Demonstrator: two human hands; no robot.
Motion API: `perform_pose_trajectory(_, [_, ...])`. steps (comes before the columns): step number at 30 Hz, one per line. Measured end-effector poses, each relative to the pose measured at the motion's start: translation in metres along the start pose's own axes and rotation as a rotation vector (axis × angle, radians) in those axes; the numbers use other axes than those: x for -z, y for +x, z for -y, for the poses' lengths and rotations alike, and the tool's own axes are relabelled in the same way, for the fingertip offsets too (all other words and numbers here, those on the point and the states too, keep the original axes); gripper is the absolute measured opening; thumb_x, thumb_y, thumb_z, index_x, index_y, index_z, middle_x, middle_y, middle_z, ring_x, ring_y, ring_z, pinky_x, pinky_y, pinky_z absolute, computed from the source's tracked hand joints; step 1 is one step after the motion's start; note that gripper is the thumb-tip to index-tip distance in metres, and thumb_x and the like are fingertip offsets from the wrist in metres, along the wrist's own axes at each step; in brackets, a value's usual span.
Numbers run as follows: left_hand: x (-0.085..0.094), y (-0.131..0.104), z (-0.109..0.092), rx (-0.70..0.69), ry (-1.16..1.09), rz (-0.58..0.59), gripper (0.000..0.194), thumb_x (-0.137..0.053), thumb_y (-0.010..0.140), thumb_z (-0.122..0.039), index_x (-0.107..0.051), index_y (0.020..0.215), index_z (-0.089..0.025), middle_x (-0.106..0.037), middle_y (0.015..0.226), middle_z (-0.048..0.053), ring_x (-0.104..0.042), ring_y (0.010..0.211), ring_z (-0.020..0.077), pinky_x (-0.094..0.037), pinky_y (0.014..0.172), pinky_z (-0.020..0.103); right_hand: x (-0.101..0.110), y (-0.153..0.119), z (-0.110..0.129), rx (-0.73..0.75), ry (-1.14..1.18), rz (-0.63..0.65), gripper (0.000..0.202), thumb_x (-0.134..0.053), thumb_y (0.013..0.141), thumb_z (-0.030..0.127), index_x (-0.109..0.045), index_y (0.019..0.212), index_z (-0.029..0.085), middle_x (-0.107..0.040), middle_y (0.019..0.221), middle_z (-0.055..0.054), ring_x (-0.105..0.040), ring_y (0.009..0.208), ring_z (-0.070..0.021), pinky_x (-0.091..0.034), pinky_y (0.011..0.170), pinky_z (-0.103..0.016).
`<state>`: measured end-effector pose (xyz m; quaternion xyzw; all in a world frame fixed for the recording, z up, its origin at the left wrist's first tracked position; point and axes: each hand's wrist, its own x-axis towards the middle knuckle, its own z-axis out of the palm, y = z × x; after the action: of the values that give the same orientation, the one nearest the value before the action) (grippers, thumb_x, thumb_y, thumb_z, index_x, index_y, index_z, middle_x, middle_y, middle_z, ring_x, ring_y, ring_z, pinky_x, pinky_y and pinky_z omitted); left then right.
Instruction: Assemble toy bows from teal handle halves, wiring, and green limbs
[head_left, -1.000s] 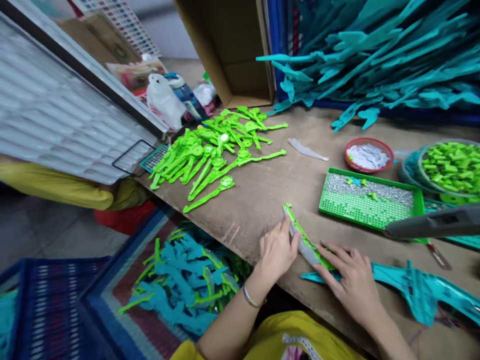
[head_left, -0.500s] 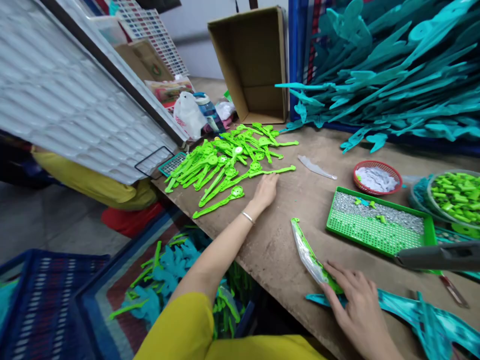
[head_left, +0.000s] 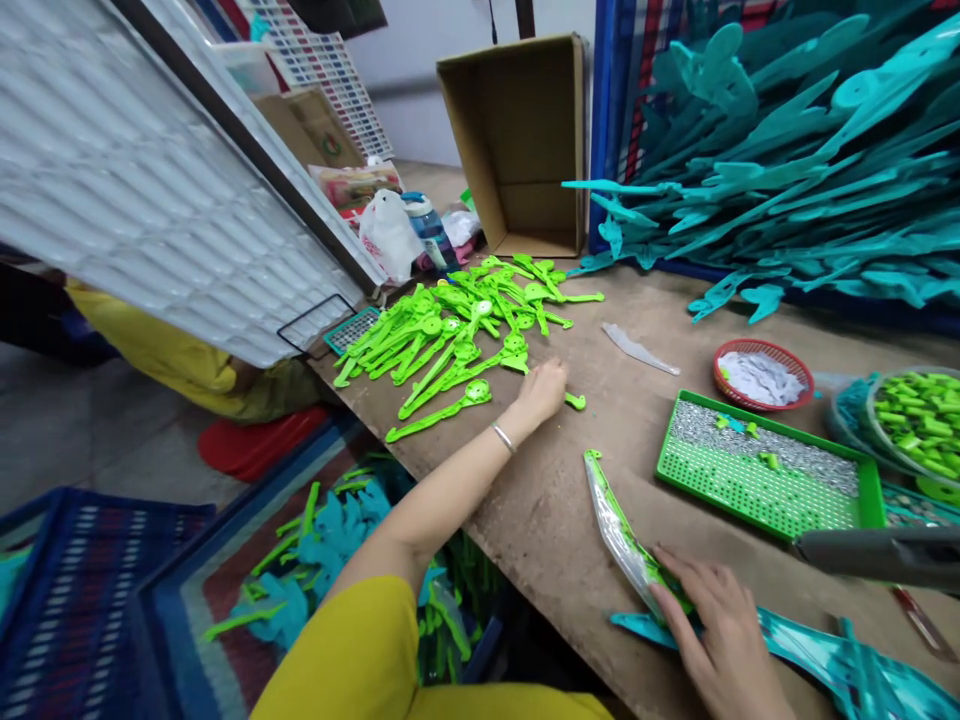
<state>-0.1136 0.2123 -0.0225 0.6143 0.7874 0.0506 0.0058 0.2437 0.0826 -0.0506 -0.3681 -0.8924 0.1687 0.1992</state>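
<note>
My left hand (head_left: 545, 392) is closed round a green plastic piece (head_left: 575, 401), whose hooked end shows to the right of the fingers. Left of it lies a pile of long green pieces (head_left: 439, 350). At the lower right my right hand (head_left: 709, 610) grips the near end of a curved green part with a clear blade-like piece (head_left: 619, 525) along it. Beneath that hand a teal sword-shaped part (head_left: 802, 645) lies on the table, its tip showing left of the fingers. A loose clear piece (head_left: 640, 349) rests beyond my hands.
A green tray of small metal parts (head_left: 765, 465), a red basket (head_left: 761, 375) and a tub of green pieces (head_left: 919, 420) stand right. Teal parts (head_left: 787, 180) fill a crate behind. An open cardboard box (head_left: 517, 150) stands at the back. A grey tool (head_left: 877, 555) juts in.
My left hand has drawn a green piece away from the pile, toward the right and nearer me. My right hand stays on the curved part. The view has shifted slightly.
</note>
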Motion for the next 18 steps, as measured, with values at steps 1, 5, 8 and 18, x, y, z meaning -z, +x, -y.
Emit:
perform_pose_trajectory(1, [0.003, 0.005, -0.001, 0.009, -0.009, -0.032, 0.024, -0.050, 0.099, -0.016, -0.064, 0.119, -0.016, -0.063, 0.122, 0.013, -0.063, 0.112, 0.0227, -0.052, 0.097, 0.037, 0.000, 0.000, -0.001, 0.003, 0.008, 0.008, 0.037, -0.059, 0.097, 0.042, -0.065, 0.131, 0.031, -0.073, 0.124, -0.004, -0.068, 0.101, -0.0254, -0.056, 0.079, -0.039])
perform_pose_trajectory(5, [0.012, 0.045, 0.006, 0.091, -0.062, -0.147, 0.043, -0.041, 0.096, -0.007, -0.055, 0.135, -0.015, -0.051, 0.140, 0.019, -0.055, 0.125, 0.0290, -0.044, 0.106, 0.043, 0.000, -0.001, -0.003, -0.011, 0.022, 0.027, 0.038, -0.057, 0.097, 0.040, -0.063, 0.134, 0.030, -0.072, 0.126, -0.005, -0.068, 0.104, -0.0258, -0.056, 0.083, -0.041])
perform_pose_trajectory(8, [0.015, 0.072, 0.019, 0.098, -0.130, -0.141, 0.032, -0.054, 0.090, -0.010, -0.065, 0.119, -0.012, -0.058, 0.129, 0.019, -0.061, 0.113, 0.0284, -0.046, 0.102, 0.040, 0.001, 0.000, -0.001, -0.025, 0.023, 0.045, 0.038, -0.056, 0.098, 0.041, -0.063, 0.133, 0.029, -0.072, 0.126, -0.005, -0.068, 0.104, -0.0257, -0.056, 0.084, -0.042])
perform_pose_trajectory(18, [0.042, -0.011, 0.018, 0.091, -0.442, -0.467, 0.024, -0.053, 0.095, -0.018, -0.070, 0.112, -0.015, -0.071, 0.108, 0.011, -0.068, 0.102, 0.0206, -0.053, 0.094, 0.032, 0.030, 0.005, 0.009, -0.124, 0.133, -0.137, 0.029, -0.052, 0.101, 0.039, -0.069, 0.118, 0.023, -0.073, 0.119, -0.010, -0.067, 0.111, -0.0269, -0.051, 0.097, -0.048])
